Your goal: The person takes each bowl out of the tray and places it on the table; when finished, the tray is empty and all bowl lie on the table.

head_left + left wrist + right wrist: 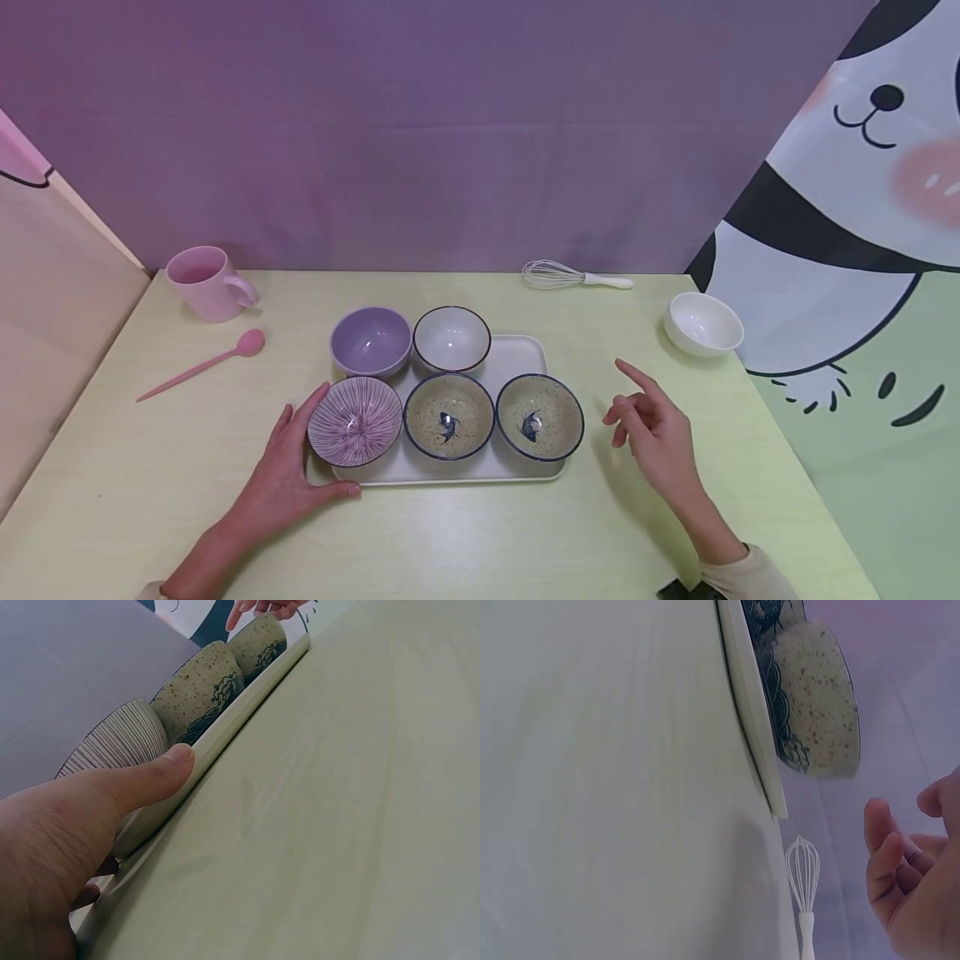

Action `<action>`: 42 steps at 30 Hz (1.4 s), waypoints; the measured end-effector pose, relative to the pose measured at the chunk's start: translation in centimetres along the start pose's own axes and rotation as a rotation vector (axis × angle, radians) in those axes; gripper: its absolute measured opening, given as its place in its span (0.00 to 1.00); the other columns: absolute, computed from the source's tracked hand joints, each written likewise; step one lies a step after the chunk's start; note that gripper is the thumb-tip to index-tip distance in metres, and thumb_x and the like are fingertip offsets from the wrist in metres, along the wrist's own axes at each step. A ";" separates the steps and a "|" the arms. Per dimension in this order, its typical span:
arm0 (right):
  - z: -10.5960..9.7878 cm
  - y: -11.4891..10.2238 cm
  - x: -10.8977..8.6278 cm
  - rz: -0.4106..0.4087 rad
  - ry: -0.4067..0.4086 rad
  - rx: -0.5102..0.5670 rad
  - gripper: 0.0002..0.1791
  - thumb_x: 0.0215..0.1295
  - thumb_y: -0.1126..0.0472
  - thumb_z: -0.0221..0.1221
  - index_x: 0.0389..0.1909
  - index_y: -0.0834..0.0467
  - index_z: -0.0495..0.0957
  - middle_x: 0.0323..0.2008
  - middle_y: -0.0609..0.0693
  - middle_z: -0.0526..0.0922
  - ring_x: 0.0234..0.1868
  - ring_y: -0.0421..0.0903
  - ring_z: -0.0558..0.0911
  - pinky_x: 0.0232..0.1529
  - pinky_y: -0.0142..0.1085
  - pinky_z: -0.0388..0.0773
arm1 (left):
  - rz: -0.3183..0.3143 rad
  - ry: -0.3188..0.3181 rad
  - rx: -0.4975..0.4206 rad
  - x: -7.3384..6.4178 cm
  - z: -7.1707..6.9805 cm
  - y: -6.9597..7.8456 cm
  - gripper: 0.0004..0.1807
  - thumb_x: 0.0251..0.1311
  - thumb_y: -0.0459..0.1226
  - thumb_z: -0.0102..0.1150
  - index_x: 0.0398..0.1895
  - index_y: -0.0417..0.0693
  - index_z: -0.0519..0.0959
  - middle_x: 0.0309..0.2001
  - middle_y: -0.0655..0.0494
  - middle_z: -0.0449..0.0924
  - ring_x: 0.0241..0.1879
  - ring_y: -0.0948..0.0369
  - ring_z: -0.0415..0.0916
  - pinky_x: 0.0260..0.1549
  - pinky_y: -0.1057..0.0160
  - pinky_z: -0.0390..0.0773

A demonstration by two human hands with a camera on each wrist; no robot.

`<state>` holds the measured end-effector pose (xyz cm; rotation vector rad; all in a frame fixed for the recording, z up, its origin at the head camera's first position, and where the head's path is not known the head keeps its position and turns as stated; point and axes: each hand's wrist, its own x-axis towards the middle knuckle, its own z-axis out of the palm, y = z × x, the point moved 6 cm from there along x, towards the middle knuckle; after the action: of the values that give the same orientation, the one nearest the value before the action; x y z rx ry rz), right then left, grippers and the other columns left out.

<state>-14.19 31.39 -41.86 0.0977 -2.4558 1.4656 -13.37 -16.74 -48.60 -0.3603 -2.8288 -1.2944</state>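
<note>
A white rectangular tray (525, 350) holds several bowls. My left hand (288, 475) spreads around its front left corner, with the thumb along the front edge and the fingers beside a pink-striped bowl (355, 422). In the left wrist view the thumb (161, 776) lies against the tray's side; the other fingers are mostly hidden. Right of the striped bowl sit two speckled bowls, a middle one (431, 400) and a right one (551, 408). Behind them are a purple bowl (371, 342) and a dark-rimmed white bowl (452, 337). My right hand (660, 437) hovers right of the tray, fingers loosely bent, holding nothing.
A pink mug (210, 287) stands at the back left, with a pink spoon (202, 365) lying in front of it. A white whisk (573, 275) lies along the back edge. A small white bowl (703, 325) stands at the back right. The purple backdrop (450, 167) rises behind the table.
</note>
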 end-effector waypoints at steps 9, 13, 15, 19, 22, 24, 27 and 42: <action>1.9 -0.5 -0.7 -0.019 -0.090 0.032 0.28 0.82 0.71 0.59 0.79 0.57 0.74 0.29 0.57 0.87 0.19 0.47 0.81 0.20 0.33 0.79 | 0.022 0.008 0.000 0.0 0.1 0.0 0.79 0.40 0.55 0.94 0.92 0.61 0.49 0.88 0.40 0.56 0.86 0.27 0.41 0.83 0.22 0.45; 2.5 -0.5 -0.9 -0.029 -0.126 0.029 0.27 0.83 0.70 0.58 0.79 0.58 0.74 0.27 0.56 0.85 0.17 0.47 0.78 0.19 0.33 0.78 | 0.036 0.013 -0.002 0.0 0.1 0.0 0.79 0.40 0.54 0.94 0.92 0.60 0.49 0.87 0.40 0.57 0.86 0.28 0.43 0.84 0.25 0.44; 2.8 -0.4 -0.9 -0.036 -0.146 0.026 0.27 0.84 0.70 0.58 0.79 0.58 0.74 0.27 0.56 0.84 0.16 0.46 0.77 0.18 0.33 0.77 | 0.036 0.013 -0.004 0.0 0.1 0.0 0.79 0.40 0.54 0.94 0.92 0.60 0.49 0.87 0.40 0.57 0.86 0.28 0.42 0.84 0.25 0.44; 3.3 -0.1 -1.1 -0.029 -0.191 0.032 0.28 0.84 0.69 0.58 0.80 0.60 0.72 0.27 0.58 0.84 0.16 0.46 0.77 0.17 0.33 0.77 | 0.022 0.007 -0.009 0.0 0.0 0.0 0.79 0.40 0.54 0.94 0.92 0.61 0.48 0.88 0.41 0.56 0.86 0.27 0.40 0.82 0.22 0.45; 3.7 0.2 -1.3 -0.022 -0.234 0.033 0.29 0.84 0.68 0.59 0.82 0.59 0.70 0.27 0.58 0.83 0.17 0.46 0.77 0.17 0.34 0.78 | 0.006 0.001 -0.009 0.0 0.0 0.0 0.79 0.40 0.54 0.94 0.92 0.61 0.48 0.88 0.41 0.56 0.86 0.26 0.39 0.81 0.19 0.46; 4.0 0.3 -1.4 -0.025 -0.267 0.027 0.31 0.84 0.68 0.59 0.83 0.59 0.68 0.26 0.57 0.83 0.17 0.46 0.78 0.18 0.35 0.78 | 0.000 -0.001 -0.007 0.0 0.0 0.0 0.79 0.40 0.54 0.94 0.92 0.62 0.48 0.88 0.42 0.56 0.86 0.26 0.39 0.80 0.19 0.46; 4.5 0.4 -1.6 -0.034 -0.316 0.024 0.32 0.84 0.68 0.59 0.85 0.58 0.66 0.25 0.55 0.82 0.18 0.46 0.80 0.18 0.35 0.79 | -0.009 -0.004 -0.004 0.0 0.0 0.0 0.79 0.40 0.55 0.94 0.92 0.62 0.48 0.88 0.42 0.56 0.86 0.25 0.39 0.79 0.17 0.48; 4.9 0.8 -1.6 0.091 -0.303 0.059 0.32 0.81 0.71 0.57 0.83 0.57 0.69 0.21 0.54 0.81 0.15 0.48 0.77 0.14 0.34 0.75 | -0.024 -0.010 -0.005 -0.1 0.0 0.0 0.80 0.39 0.55 0.94 0.93 0.64 0.48 0.88 0.42 0.56 0.85 0.23 0.39 0.77 0.15 0.50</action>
<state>-13.82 27.36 -45.13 0.2392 -2.6842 1.6707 -13.30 -16.78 -48.60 -0.3346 -2.8473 -1.3076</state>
